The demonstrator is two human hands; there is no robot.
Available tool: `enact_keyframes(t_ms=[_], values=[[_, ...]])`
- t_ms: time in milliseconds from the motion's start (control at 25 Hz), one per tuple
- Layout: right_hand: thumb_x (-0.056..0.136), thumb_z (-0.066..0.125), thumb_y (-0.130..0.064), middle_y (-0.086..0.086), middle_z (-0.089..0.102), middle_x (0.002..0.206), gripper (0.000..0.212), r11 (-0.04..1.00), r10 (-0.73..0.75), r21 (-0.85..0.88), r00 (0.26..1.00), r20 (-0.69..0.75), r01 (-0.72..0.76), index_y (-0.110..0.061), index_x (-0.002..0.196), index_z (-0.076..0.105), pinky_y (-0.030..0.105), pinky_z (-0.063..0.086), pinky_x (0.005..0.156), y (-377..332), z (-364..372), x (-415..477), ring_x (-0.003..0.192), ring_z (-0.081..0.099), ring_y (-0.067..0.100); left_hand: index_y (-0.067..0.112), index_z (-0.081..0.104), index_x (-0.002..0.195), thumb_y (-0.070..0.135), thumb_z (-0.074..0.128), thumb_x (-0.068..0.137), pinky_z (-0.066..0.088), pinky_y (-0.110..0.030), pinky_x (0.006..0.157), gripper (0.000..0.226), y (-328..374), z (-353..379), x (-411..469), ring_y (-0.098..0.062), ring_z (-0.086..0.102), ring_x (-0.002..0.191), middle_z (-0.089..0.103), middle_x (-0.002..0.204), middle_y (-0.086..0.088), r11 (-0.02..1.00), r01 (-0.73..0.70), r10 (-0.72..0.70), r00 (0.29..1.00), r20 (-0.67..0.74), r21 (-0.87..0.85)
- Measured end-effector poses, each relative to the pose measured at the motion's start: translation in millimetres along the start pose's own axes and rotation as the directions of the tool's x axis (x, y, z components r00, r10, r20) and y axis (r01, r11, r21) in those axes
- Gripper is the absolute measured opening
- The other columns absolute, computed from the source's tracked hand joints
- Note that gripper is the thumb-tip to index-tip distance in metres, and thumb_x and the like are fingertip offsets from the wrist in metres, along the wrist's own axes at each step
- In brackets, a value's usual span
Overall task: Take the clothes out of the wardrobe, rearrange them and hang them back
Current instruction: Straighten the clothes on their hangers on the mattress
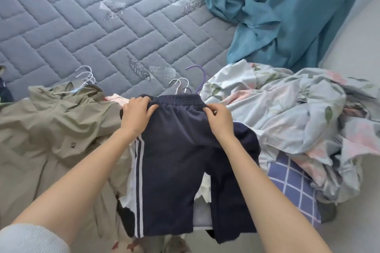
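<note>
Far left, I am looking at an olive jacket [51,121] lying spread on the quilted grey mattress [82,16], with a cluster of white hanger hooks [86,76] poking out at its collar. Just beside it, a strip of pink fabric [115,98] is peeking out from under the pile. My left hand [136,113] is curling its fingers over the left end of the elastic waistband, gripping the navy track bottoms [176,150]. These are lying on top of the middle heap, white side stripes facing up and legs running toward me. Behind the waistband, two silver hanger hooks [181,85] and a purple hook [200,77] are sticking up; I cannot tell which garment each belongs to. My right hand [219,119] is pinching the waistband's right end between thumb and fingers. Crowding in on the right, a crumpled floral sheet [287,113] is lying against the track bottoms and covering part of a blue checked cloth [292,183]. Beyond it, a teal curtain [287,16] is pooling on the mattress corner.
</note>
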State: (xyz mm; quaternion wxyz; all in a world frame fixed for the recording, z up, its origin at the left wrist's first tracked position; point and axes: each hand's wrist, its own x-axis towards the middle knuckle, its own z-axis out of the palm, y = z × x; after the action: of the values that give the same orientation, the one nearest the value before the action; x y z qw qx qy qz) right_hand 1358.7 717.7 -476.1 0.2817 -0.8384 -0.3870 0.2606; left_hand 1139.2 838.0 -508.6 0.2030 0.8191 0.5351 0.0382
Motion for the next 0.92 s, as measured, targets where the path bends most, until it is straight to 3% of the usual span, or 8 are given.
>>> enact_keyframes(t_ms=[200, 440, 600, 800, 920], values=[[0.094, 0.053, -0.021, 0.004, 0.07, 0.108, 0.023, 0.994, 0.085, -0.071, 0.996, 0.021, -0.083, -0.017, 0.108, 0.071, 0.044, 0.048, 0.089, 41.5, 63.7, 36.9, 0.104, 0.061, 0.027, 0.012, 0.058, 0.114, 0.038, 0.048, 0.098, 0.034, -0.046, 0.09, 0.033, -26.7, 57.2, 20.0, -0.036, 0.049, 0.105, 0.06, 0.11, -0.014, 1.0, 0.013, -0.011, 0.999, -0.044, 0.026], [0.095, 0.054, -0.023, 0.004, 0.063, 0.122, 0.031, 0.98, 0.084, -0.186, 0.995, 0.047, -0.074, -0.021, 0.124, 0.063, 0.045, 0.043, 0.098, 41.1, 74.7, 32.3, 0.118, 0.052, 0.026, 0.011, 0.054, 0.131, 0.03, 0.053, 0.096, 0.034, -0.044, 0.102, 0.04, -42.1, 67.1, 10.4, -0.032, 0.051, 0.121, 0.058, 0.129, -0.01, 0.993, -0.077, 0.071, 0.995, -0.067, -0.086], [0.095, 0.053, -0.018, 0.005, 0.058, 0.128, 0.037, 0.972, -0.081, -0.222, 0.997, 0.011, 0.081, -0.02, 0.132, 0.058, 0.043, 0.037, 0.103, -2.4, 48.1, 6.4, 0.121, 0.048, 0.028, 0.015, 0.049, 0.139, 0.028, 0.056, 0.096, 0.025, -0.045, 0.113, 0.045, -28.4, 33.4, -16.5, -0.024, 0.038, 0.138, 0.046, 0.146, -0.004, 0.982, -0.12, 0.105, 0.989, -0.105, -0.146], [0.093, 0.055, -0.019, 0.001, 0.056, 0.135, 0.044, 0.952, -0.179, -0.235, 0.98, 0.084, 0.194, -0.019, 0.137, 0.053, 0.039, 0.033, 0.107, -75.2, -3.3, -51.9, 0.127, 0.045, 0.024, 0.019, 0.047, 0.142, 0.025, 0.055, 0.096, 0.017, -0.047, 0.117, 0.047, 7.3, -51.2, -73.5, -0.022, 0.035, 0.141, 0.042, 0.15, -0.002, 0.978, -0.112, 0.082, 0.982, -0.169, -0.175], [0.092, 0.056, -0.016, 0.001, 0.058, 0.134, 0.043, 0.95, -0.232, -0.192, 0.969, 0.089, 0.245, -0.018, 0.135, 0.055, 0.041, 0.035, 0.106, -114.3, -35.2, -91.2, 0.124, 0.047, 0.027, 0.021, 0.044, 0.144, 0.024, 0.054, 0.097, 0.008, -0.044, 0.118, 0.048, 16.6, -104.8, -123.5, -0.018, 0.03, 0.143, 0.039, 0.152, 0.001, 0.963, -0.037, -0.036, 0.963, -0.266, -0.266]])
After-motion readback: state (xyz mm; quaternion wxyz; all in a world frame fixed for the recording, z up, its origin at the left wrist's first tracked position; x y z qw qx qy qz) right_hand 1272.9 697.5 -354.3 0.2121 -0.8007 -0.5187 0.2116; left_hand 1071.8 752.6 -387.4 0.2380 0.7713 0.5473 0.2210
